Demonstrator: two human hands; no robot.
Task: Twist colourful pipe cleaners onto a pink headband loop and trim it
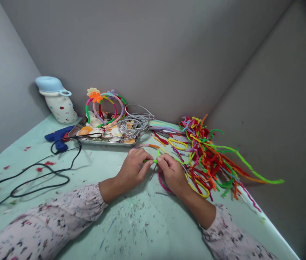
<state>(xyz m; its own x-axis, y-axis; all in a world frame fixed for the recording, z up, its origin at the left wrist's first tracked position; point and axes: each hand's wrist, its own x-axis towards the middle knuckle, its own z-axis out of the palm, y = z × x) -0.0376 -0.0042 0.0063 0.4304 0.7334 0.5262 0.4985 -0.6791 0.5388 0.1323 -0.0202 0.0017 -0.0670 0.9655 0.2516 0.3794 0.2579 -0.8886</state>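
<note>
My left hand (133, 167) and my right hand (172, 172) meet at the table's middle, fingertips pinching a short green pipe cleaner (155, 161) between them. A thin grey wire and a pink pipe-cleaner loop (162, 183) lie under my right hand. A yellow loop (202, 187) rests just right of my right wrist. A big tangle of coloured pipe cleaners (209, 159) spreads to the right of my hands.
A metal tray (106, 141) at the back holds shells, grey wire hoops (134, 124) and pipe-cleaner-wrapped headbands (105, 104). A blue glue gun (58, 137) with a black cord (42, 173) lies left. A spotted white jug (58, 101) stands in the corner. Grey walls enclose the table.
</note>
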